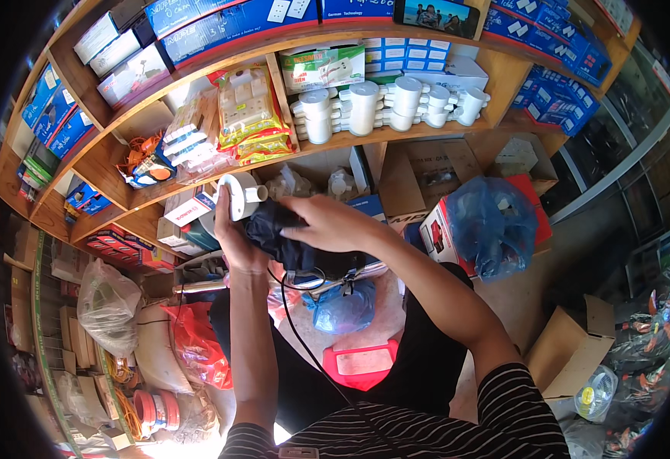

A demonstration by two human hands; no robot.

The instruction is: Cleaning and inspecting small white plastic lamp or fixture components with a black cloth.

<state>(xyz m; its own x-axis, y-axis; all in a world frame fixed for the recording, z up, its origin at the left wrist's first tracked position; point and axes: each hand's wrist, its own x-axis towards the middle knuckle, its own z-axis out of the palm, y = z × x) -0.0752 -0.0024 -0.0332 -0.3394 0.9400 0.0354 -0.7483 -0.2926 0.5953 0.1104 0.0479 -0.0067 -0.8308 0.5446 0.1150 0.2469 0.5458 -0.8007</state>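
Observation:
My left hand [242, 244] grips a white round plastic conduit junction box [235, 198] with a short pipe stub pointing right. A dark, crumpled cloth [277, 229] is bunched just below and beside the box. My right hand [332, 222] grasps this cloth from above, its fingers pointing left toward the box. Whether the cloth touches the box is hard to tell. Beyond my hands, several similar white junction boxes [363, 106] stand stacked on a wooden shelf.
Wooden shelving [197, 69] holds blue product boxes [243, 26], packaged power strips [249, 109] and a phone [437, 16]. A blue plastic bag [490, 226] is at the right; a red stool [361, 364] is between my legs. A black cable [298, 333] hangs below my hands. An open carton [570, 350] stands lower right.

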